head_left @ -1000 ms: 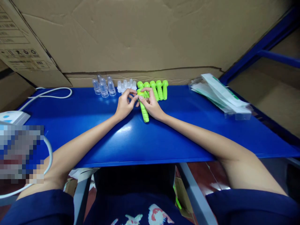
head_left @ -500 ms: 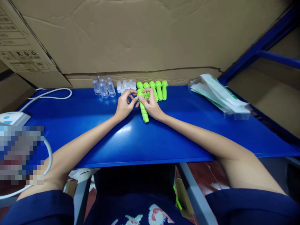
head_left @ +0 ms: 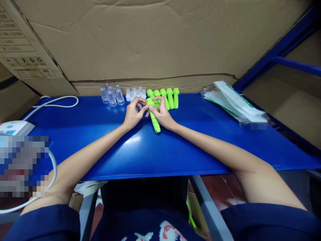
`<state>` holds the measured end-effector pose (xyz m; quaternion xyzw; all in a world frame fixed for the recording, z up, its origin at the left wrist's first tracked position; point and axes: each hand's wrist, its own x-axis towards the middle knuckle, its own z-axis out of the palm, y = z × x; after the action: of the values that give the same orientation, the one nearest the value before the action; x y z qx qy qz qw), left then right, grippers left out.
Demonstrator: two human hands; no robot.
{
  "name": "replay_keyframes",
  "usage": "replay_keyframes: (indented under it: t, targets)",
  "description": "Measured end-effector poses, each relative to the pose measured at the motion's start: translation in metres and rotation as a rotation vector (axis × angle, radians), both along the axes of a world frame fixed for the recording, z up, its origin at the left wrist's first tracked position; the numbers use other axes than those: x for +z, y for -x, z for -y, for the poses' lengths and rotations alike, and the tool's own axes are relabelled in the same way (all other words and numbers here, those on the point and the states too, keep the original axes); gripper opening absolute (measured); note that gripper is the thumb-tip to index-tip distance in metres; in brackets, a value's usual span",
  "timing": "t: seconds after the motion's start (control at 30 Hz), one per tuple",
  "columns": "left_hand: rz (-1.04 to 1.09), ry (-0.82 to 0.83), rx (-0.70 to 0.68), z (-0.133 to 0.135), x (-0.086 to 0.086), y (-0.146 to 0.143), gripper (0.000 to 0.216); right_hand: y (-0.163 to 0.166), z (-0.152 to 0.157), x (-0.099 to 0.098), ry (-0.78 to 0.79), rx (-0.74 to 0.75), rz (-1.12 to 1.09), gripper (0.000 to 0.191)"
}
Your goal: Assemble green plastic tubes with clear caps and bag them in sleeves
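Both hands meet just in front of the row of green sticks (head_left: 167,97), at its left end. My right hand (head_left: 163,115) is closed on one green stick (head_left: 155,124), with the fingers curled over its upper part and the thumb against the knobbed head. The ribbed tail of the stick points back toward me and lies low over the blue worktop (head_left: 100,144). My left hand (head_left: 132,113) is pinched, thumb and forefinger tips pressed to that same head. The fingertips cover the spot, so I cannot tell whether anything small sits between them. I judge the step in hand to be fine work on the head of this one stick, with the right hand bracing and the left doing the work. The next move calls for the right hand's grip to hold the stick from rolling, and for a small, square push or twist from the left fingertips, with no sweep toward the row behind them. Left of the row stand small clear caps (head_left: 135,92), and beyond those some larger clear caps (head_left: 111,95). Well right of the row is a stack of plastic bags (head_left: 235,103). Far left of it is a loop of white cable (head_left: 55,100). Cardboard (head_left: 150,43) rises directly behind the row.
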<state>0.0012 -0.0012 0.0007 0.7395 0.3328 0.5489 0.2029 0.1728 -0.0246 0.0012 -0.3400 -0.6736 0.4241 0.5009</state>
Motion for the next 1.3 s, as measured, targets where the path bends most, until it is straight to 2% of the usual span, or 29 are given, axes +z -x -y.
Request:
replay_keyframes:
  t: [0.23,0.7,1.0,1.07,1.17,1.3]
  targets:
    - [-0.021,-0.010,-0.003,0.002,0.002,0.000,0.022,-0.001,-0.001,0.000,-0.023,0.005,0.014,0.053]
    - [-0.024,-0.052,0.003,0.006,0.005,-0.001,0.012,-0.001,-0.002,0.001,-0.047,0.023,0.019,0.049]
    - [-0.033,0.020,-0.001,0.004,0.000,-0.004,0.013,-0.001,0.002,0.002,-0.094,-0.011,0.011,0.053]
    - [-0.093,-0.044,0.065,0.001,0.003,0.001,0.014,-0.001,0.001,0.002,-0.093,-0.004,0.012,0.054]
    - [-0.256,-0.176,0.273,-0.007,0.011,0.017,0.024,-0.002,0.001,0.001,-0.075,0.003,0.035,0.053]
    - [-0.445,-0.162,0.468,-0.012,0.020,0.038,0.042,-0.002,0.001,0.001,-0.065,0.013,0.067,0.053]
